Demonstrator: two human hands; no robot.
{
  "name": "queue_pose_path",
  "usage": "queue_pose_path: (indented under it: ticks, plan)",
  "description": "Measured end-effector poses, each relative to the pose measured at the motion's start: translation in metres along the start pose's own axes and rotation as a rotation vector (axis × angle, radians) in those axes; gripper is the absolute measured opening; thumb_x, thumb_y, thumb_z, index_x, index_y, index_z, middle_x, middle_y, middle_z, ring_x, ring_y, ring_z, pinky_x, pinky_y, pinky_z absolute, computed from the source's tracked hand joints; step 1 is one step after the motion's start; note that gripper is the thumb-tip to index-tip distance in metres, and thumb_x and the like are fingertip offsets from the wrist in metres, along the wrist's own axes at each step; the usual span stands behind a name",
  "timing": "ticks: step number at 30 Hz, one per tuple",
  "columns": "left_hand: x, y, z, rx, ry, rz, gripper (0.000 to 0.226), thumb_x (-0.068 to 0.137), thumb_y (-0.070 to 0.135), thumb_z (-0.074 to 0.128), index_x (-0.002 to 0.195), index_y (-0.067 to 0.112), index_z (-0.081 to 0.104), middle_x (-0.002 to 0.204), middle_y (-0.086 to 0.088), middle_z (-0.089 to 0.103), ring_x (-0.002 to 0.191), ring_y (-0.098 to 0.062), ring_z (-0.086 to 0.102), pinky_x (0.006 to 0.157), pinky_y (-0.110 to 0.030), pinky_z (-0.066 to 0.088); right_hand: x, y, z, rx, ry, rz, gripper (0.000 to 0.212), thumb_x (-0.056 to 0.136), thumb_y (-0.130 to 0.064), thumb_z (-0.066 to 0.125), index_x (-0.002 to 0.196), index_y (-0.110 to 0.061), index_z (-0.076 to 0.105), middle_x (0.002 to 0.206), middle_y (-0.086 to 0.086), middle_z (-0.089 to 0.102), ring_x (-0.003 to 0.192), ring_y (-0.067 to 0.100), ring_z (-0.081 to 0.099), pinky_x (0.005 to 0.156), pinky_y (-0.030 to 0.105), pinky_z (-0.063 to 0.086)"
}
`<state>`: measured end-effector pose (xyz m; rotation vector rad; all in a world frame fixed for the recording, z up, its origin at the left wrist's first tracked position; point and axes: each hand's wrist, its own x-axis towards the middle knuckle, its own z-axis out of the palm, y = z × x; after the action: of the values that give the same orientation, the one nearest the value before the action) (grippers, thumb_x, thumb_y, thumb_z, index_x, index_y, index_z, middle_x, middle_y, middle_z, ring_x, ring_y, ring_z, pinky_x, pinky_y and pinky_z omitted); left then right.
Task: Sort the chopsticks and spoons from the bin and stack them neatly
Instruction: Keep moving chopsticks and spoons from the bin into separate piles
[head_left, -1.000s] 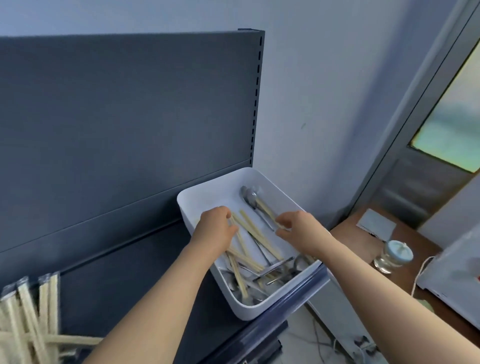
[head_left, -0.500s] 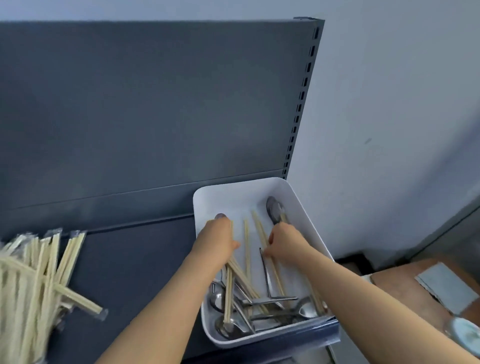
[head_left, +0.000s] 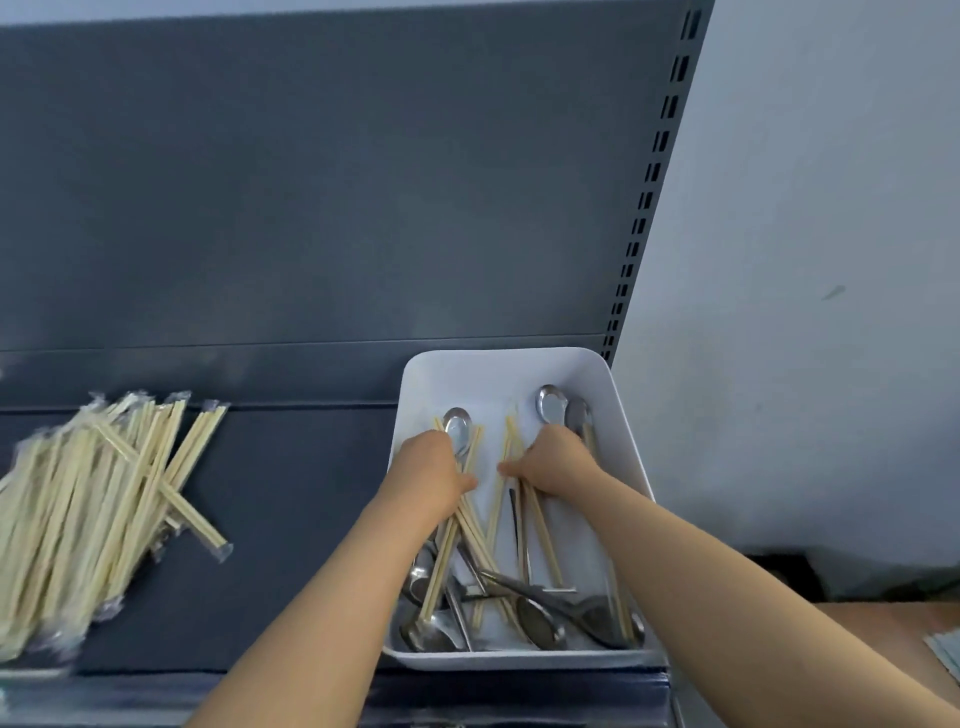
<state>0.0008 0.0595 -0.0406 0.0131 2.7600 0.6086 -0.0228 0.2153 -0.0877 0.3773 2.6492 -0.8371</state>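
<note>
— Where is the bin (head_left: 629, 441) sitting?

— It is sitting at the right end of the dark shelf (head_left: 291, 519), with its far wall against the grey back panel (head_left: 363, 182).

— And the contents?

— Loose chopsticks (head_left: 440, 569) are lying lengthwise across the bin floor. Metal spoons (head_left: 550, 405) are lying among them: three bowls are showing at the far end, and several more are tangled at the near end.

— What are the hands doing?

— Both are reaching into the bin side by side, backs turned up. The left hand (head_left: 428, 467) is gripping a small bundle of the loose chopsticks, which is trailing out beneath the wrist. The right hand (head_left: 553, 457) is gripping a few more, with the thumb pressing against them. The fingers of both hands are curling down round the sticks (the tips themselves are hidden under the knuckles).

— Is anything lying outside the bin?

— Wrapped chopsticks (head_left: 93, 509) are lying in a loose heap on the shelf, well to the left. Most are pointing the same way, and one packet is crossing over the rest.
</note>
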Motion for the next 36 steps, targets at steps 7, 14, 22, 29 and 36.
queue_pose_path:
  ticks: [7, 14, 22, 29, 36]
  plan:
    - [0.001, 0.003, 0.002, 0.022, 0.003, -0.048, 0.017, 0.09, 0.023, 0.063, 0.098, 0.01, 0.055, 0.091, -0.005, 0.053, 0.082, -0.02, 0.054, 0.061, -0.026, 0.042, 0.003, -0.013, -0.001, -0.12, -0.004, -0.029, 0.022, 0.075, -0.017, 0.062, 0.064, -0.013, 0.043, 0.061, 0.0, 0.048, 0.056, 0.017, 0.048, 0.044, 0.021, 0.033]
    - [0.009, 0.008, 0.017, -0.069, 0.022, -0.063, 0.051, 0.078, 0.038, 0.076, 0.113, 0.013, 0.048, 0.1, -0.005, 0.058, 0.081, -0.02, 0.057, 0.048, -0.022, 0.032, -0.009, -0.001, -0.022, -0.125, -0.075, 0.071, 0.011, 0.077, -0.012, 0.052, 0.07, -0.011, 0.044, 0.065, 0.003, 0.052, 0.056, 0.019, 0.052, 0.045, 0.023, 0.041]
    - [0.025, 0.018, 0.023, -0.164, -0.018, -0.17, 0.06, 0.074, 0.023, 0.08, 0.116, 0.009, 0.039, 0.089, 0.0, 0.047, 0.082, -0.02, 0.051, 0.059, -0.028, 0.042, -0.015, 0.005, -0.031, -0.011, -0.112, 0.086, 0.016, 0.082, -0.018, 0.055, 0.072, -0.009, 0.048, 0.066, 0.005, 0.05, 0.054, 0.02, 0.048, 0.048, 0.023, 0.037]
    - [0.025, 0.008, 0.02, -0.213, 0.024, -0.12, 0.078, 0.078, 0.012, 0.069, 0.138, 0.011, 0.019, 0.102, -0.001, 0.052, 0.089, -0.023, 0.056, 0.065, -0.033, 0.048, -0.015, 0.009, -0.035, 0.187, -0.059, 0.023, 0.01, 0.082, -0.016, 0.061, 0.083, -0.008, 0.055, 0.071, 0.007, 0.052, 0.059, 0.023, 0.05, 0.059, 0.03, 0.043]
    - [0.022, 0.007, 0.01, -0.296, 0.002, -0.086, 0.079, 0.085, 0.017, 0.065, 0.147, 0.02, 0.016, 0.103, 0.004, 0.049, 0.084, -0.021, 0.058, 0.063, -0.029, 0.047, -0.024, -0.001, -0.049, 0.307, -0.035, -0.088, 0.028, 0.089, -0.011, 0.053, 0.063, -0.015, 0.043, 0.058, 0.0, 0.042, 0.049, 0.016, 0.037, 0.048, 0.023, 0.033]
